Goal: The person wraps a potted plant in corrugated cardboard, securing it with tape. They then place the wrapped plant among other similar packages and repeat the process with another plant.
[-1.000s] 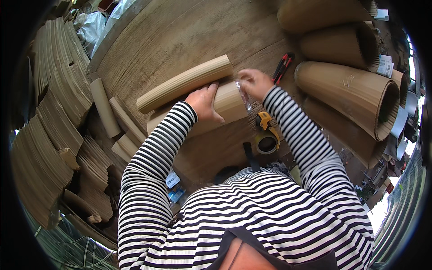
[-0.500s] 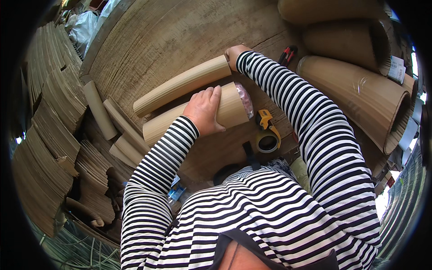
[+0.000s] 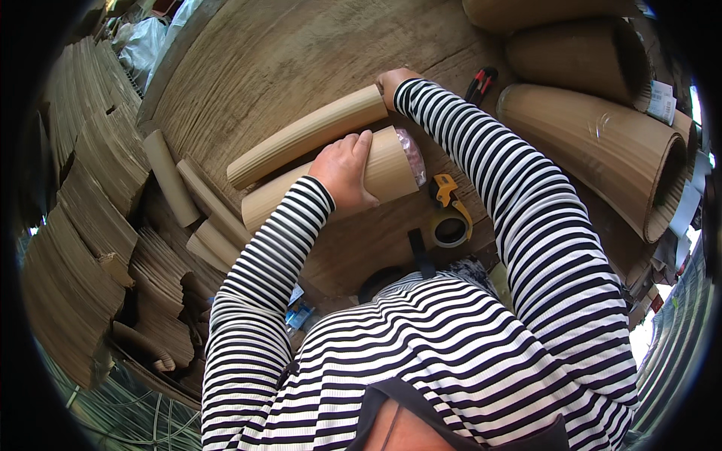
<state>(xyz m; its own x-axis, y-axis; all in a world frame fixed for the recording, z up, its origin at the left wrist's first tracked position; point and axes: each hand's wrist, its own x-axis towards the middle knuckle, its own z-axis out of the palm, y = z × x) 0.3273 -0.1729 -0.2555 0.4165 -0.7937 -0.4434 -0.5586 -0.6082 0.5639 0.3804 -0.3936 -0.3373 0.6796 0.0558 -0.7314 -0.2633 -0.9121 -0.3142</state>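
The near cardboard roll (image 3: pixel 391 161) lies toward the near edge of the worktop (image 3: pixel 331 49), gripped by the half-open left hand (image 3: pixel 344 173). At the far roll's right end, the right hand (image 3: pixel 394 85) hides its fingers; I cannot tell its grip.

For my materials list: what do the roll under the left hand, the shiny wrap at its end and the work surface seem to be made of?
Roll: probably corrugated cardboard, matt tan, with fine parallel ridges.
Shiny wrap: likely plastic film, glossy and crinkled; perhaps foil.
Work surface: apparently wood, dull brown, grain showing.
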